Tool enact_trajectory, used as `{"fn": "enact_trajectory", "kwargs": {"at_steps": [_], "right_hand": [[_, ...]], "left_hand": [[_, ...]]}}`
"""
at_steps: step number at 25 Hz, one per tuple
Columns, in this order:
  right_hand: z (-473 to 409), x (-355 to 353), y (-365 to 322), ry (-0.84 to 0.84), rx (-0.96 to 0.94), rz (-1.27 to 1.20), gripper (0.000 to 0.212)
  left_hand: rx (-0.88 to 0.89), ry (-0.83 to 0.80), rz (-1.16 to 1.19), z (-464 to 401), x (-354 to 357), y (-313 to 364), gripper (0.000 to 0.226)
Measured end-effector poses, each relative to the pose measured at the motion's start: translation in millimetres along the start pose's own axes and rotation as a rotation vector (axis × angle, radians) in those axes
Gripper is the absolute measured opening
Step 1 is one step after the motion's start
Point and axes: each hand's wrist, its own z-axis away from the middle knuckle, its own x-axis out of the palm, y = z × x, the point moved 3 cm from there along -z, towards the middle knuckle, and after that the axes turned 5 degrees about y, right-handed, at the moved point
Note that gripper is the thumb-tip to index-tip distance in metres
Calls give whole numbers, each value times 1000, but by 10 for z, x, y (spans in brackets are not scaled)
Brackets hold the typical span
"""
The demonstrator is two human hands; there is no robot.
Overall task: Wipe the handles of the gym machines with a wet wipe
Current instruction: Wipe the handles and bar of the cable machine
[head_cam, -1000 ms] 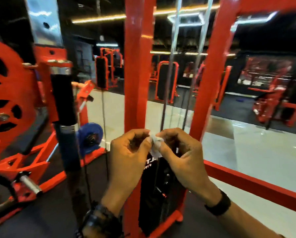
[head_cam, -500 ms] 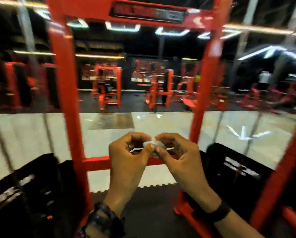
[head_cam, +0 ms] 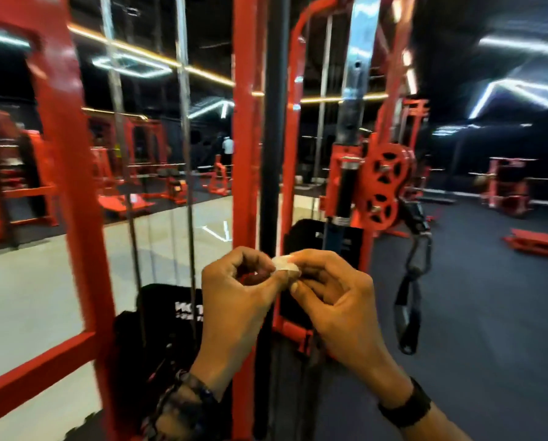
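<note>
A small white wet wipe (head_cam: 285,264) is pinched between both hands at chest height, folded into a little wad. My left hand (head_cam: 237,297) holds its left side with thumb and fingertips. My right hand (head_cam: 336,300) pinches its right side. A black strap handle (head_cam: 406,316) hangs from a carabiner on the red cable machine, to the right of my hands and apart from them. Above it sits a red pulley block (head_cam: 382,189) on a chrome rail.
A red upright post (head_cam: 245,154) and a black column stand straight ahead behind my hands. A black weight stack (head_cam: 167,316) with cables is low on the left. Dark rubber floor (head_cam: 489,297) spreads to the right; other red machines stand far off.
The view has swung right, from the open frame and pale floor to the pulley block and hanging handle. Both hands stay together, still working the wipe between their fingertips.
</note>
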Motion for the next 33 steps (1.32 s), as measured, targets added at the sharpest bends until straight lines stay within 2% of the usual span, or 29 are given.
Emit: {"fn": "enact_trajectory", "kwargs": {"at_steps": [5, 9, 13, 17, 20, 23, 25, 27, 29, 31, 33], "right_hand": [[-379, -418, 330, 213, -110, 130, 15], [-835, -628, 689, 350, -211, 364, 14], [-1088, -805, 1030, 469, -225, 620, 11], [-1846, -971, 943, 535, -439, 895, 7], [-1946, -950, 1072, 446, -536, 972, 6], [-1347, -844, 1470, 291, -509, 1055, 11], [-1438, -876, 1437, 299, -562, 1030, 12], [-1865, -903, 1110, 381, -641, 1026, 8], [-2145, -883, 915, 369, -678, 1016, 5], [-1942, -855, 1141, 227, -613, 1075, 4], [-1494, -727, 1435, 6, -589, 1181, 5]], "left_hand": [[68, -194, 132, -464, 636, -365, 15], [196, -350, 103, -987, 1015, -612, 36], [174, -412, 104, -1240, 1251, -956, 38], [76, -361, 128, -1382, 1448, -1222, 39], [53, -326, 133, -1483, 1551, -1302, 39], [52, -333, 97, -1486, 1555, -1386, 36], [45, -333, 91, -1505, 1585, -1403, 35], [42, -348, 98, -1497, 1646, -1359, 36], [58, -343, 102, -1470, 1679, -1323, 37], [51, -331, 90, -1437, 1681, -1362, 39], [30, -300, 77, -1443, 1625, -1452, 42]]}}
